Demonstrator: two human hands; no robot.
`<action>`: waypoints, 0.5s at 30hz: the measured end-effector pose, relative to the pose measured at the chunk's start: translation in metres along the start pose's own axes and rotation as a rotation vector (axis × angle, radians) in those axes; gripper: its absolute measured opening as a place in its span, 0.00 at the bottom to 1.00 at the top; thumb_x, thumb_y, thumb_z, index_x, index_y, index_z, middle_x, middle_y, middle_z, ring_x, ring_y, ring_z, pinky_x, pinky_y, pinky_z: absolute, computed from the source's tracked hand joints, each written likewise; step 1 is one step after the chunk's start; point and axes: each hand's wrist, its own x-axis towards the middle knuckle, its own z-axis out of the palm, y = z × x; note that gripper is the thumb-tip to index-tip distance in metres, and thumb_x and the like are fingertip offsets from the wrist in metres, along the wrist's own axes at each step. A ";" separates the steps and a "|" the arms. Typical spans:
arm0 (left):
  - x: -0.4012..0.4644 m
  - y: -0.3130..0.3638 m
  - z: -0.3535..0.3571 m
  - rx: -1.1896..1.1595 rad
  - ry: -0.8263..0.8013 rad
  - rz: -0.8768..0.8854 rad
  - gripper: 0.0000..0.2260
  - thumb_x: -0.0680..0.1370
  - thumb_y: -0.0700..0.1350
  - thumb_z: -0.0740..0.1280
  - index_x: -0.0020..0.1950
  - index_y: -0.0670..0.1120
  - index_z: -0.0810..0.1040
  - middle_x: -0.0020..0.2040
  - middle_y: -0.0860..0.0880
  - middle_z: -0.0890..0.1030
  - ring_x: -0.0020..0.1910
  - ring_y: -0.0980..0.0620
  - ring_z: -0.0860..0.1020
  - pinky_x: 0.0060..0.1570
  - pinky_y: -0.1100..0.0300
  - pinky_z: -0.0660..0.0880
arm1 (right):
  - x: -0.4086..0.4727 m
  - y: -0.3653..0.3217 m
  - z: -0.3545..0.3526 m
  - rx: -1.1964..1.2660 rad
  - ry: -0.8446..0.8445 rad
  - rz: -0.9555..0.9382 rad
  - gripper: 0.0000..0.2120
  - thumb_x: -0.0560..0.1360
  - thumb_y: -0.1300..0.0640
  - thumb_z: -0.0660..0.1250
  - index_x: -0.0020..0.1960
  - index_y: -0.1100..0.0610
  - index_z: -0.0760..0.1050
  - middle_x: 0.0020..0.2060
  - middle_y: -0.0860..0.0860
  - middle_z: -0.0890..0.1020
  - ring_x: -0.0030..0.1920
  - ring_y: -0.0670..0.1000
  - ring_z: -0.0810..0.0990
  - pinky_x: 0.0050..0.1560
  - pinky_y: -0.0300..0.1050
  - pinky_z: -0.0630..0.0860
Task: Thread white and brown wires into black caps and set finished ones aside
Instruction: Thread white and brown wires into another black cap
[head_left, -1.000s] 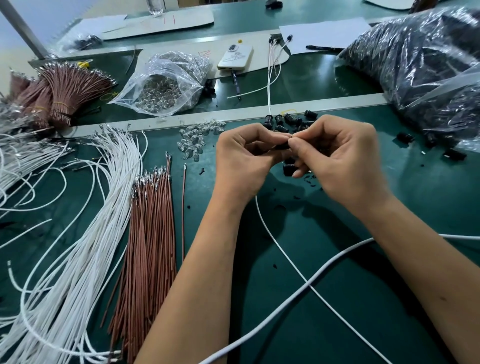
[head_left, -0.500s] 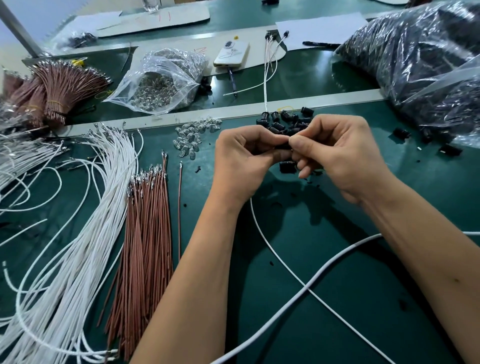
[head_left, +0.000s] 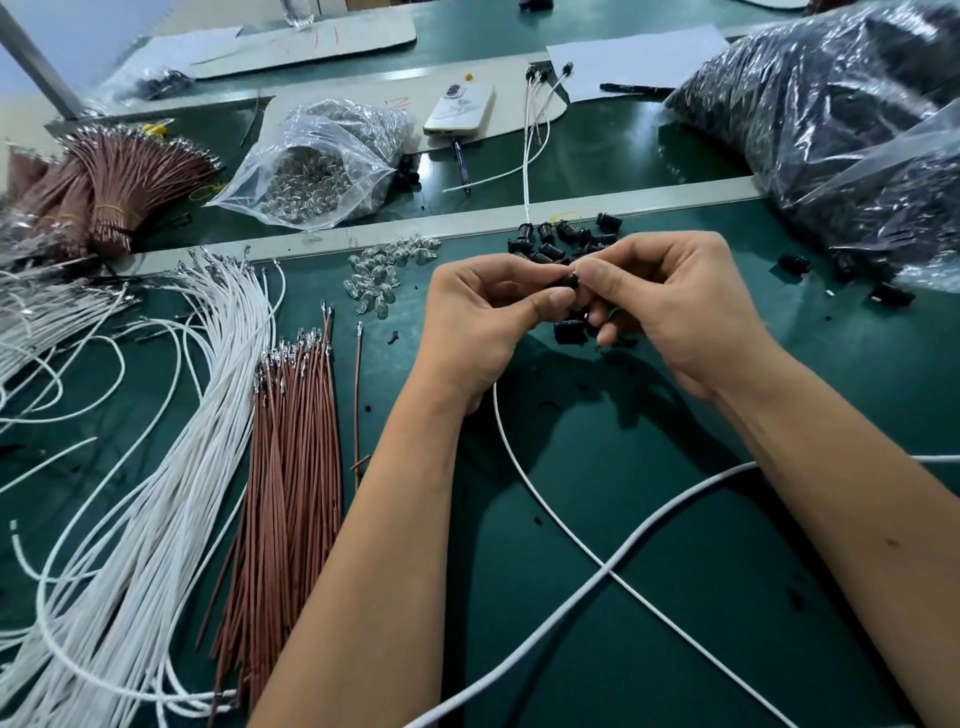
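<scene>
My left hand (head_left: 478, 317) and my right hand (head_left: 670, 301) meet above the green mat, both pinching one small black cap (head_left: 570, 280) between thumb and fingers. A thin white wire (head_left: 524, 467) trails from under my left palm down across the mat; its end at the cap is hidden by my fingers. Loose black caps (head_left: 556, 241) lie in a pile just behind my hands. A bundle of white wires (head_left: 171, 457) and a row of brown wires (head_left: 291, 457) lie at the left. Finished wired caps (head_left: 535, 78) rest at the back.
A clear bag of small bulbs (head_left: 317, 166) and loose bulbs (head_left: 379, 270) sit behind my left hand. Large bags of black parts (head_left: 831, 119) fill the right. A phone (head_left: 460, 109), tied brown wire bundles (head_left: 109, 187) and a thick white cable (head_left: 649, 535) are also here.
Both hands stay together on the cap, with only small shifts of the fingers. The view has tilted slightly.
</scene>
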 end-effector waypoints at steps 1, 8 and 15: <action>0.000 0.000 0.000 0.001 -0.001 -0.004 0.08 0.72 0.28 0.74 0.49 0.35 0.83 0.37 0.48 0.86 0.34 0.56 0.83 0.38 0.68 0.76 | 0.000 0.001 0.000 -0.006 0.003 0.009 0.05 0.78 0.64 0.73 0.44 0.62 0.83 0.32 0.55 0.84 0.29 0.51 0.79 0.29 0.40 0.78; -0.001 -0.001 0.000 -0.005 0.009 -0.023 0.06 0.72 0.29 0.74 0.46 0.37 0.83 0.35 0.48 0.85 0.32 0.56 0.82 0.37 0.66 0.77 | -0.001 0.005 0.003 -0.022 -0.027 -0.030 0.07 0.79 0.64 0.72 0.42 0.60 0.81 0.30 0.54 0.82 0.28 0.50 0.79 0.27 0.40 0.78; -0.004 0.003 0.000 -0.037 0.007 -0.076 0.05 0.73 0.31 0.74 0.45 0.40 0.83 0.34 0.48 0.85 0.31 0.56 0.82 0.36 0.67 0.76 | -0.002 0.004 0.003 -0.009 -0.066 -0.079 0.07 0.79 0.64 0.71 0.43 0.60 0.80 0.30 0.53 0.81 0.28 0.50 0.78 0.27 0.42 0.79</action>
